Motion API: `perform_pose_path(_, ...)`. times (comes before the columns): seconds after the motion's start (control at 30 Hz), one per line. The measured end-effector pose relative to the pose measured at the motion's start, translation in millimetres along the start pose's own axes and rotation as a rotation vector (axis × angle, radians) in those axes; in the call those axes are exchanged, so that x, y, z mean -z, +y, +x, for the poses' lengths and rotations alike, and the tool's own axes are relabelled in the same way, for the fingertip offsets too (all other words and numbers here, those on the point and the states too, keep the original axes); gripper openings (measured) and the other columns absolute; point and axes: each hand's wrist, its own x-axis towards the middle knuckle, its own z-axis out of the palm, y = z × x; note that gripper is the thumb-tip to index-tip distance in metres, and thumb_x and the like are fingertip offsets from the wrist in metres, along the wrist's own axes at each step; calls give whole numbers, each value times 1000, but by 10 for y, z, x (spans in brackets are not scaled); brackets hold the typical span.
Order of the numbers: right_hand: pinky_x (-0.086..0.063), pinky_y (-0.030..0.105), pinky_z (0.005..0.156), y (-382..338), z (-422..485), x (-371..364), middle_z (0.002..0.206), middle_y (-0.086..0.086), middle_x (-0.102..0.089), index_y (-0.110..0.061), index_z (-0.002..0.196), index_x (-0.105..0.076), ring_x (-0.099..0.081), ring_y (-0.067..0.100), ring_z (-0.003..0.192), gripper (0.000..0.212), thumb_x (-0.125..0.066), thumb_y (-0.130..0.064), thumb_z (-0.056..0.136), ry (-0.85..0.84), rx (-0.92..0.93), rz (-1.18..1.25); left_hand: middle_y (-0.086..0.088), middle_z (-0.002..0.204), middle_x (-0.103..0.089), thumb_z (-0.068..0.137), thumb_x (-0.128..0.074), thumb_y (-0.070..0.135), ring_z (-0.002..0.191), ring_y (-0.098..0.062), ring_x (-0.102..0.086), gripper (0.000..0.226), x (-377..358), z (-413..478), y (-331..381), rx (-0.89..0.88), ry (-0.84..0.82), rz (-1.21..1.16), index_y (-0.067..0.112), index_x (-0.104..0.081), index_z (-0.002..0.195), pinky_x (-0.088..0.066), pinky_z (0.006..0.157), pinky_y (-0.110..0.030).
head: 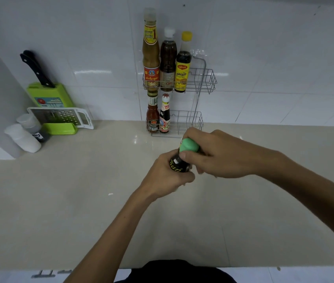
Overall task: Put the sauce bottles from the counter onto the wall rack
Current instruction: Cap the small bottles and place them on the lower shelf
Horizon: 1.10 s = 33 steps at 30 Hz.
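Gripping a dark green-capped bottle (183, 158) above bare counter (59, 201), both hands' fingers (190, 155) close round it, rack (202, 82) right halves free.

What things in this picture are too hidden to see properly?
- Green-capped bottle, head view: the left hand and right hand cover most of its body and label.
- Knife: blade sunk in the green holder.
- Drawer handles: cut off by the bottom edge.

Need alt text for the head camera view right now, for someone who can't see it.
Both hands hold a dark green-capped bottle above the beige counter: left hand on its body, right hand at the cap. On the tiled wall, the wire rack holds three bottles above and two below, with free space at its right.
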Motion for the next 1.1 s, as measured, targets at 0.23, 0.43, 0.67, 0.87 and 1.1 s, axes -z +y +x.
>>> perform_pose_path(0.23, -29, 28, 52, 28, 19, 11, 60, -6, -51, -22, 80, -54, -47, 13, 54, 78, -14, -88, 75, 229, -11, -662, -9, 79, -65, 62, -73, 16, 62, -19, -62, 23, -13, -4, 51, -29, 16, 99, 17, -65, 84, -56, 61, -53)
perform_pose_path(0.43, -42, 16, 59, 68, 19, 77, 85, -19, -58, -31, 111, -53, -57, -4, 76, 30, -62, -50, 90, 14, 172, -35, -5, 70, -63, 64, -73, 11, 59, -18, -61, 22, 65, 30, 96, -17, -40, 33, 17, -62, 81, -53, 58, -42)
perform_pose_path(0.67, -28, 28, 51, 116, 49, 0, 62, -8, -56, -28, 89, -58, -53, 14, 59, 68, -30, -88, 75, 212, 58, -470, 0, 67, -61, 65, -73, 7, 59, -18, -60, 18, 2, -2, 61, -6, -140, 53, 11, -61, 77, -51, 56, -37)
perform_pose_path(0.87, -47, 34, 55, 57, 49, -23, 75, -7, -62, -29, 98, -54, -58, 11, 68, 43, -44, -69, 87, 20, 151, -161, -14, 65, -58, 68, -73, 1, 57, -21, -58, 17, 109, 2, 114, -25, -325, -45, -1, -56, 72, -50, 57, -33)
perform_pose_path(1.1, -41, 25, 51, 83, 152, -31, 68, -4, -61, -33, 110, -46, -59, 10, 61, 55, -33, -79, 83, -26, 17, -65, -8, 70, -60, 67, -74, 2, 60, -21, -60, 22, 130, 46, 112, 48, -316, -100, 17, -61, 75, -52, 58, -32)
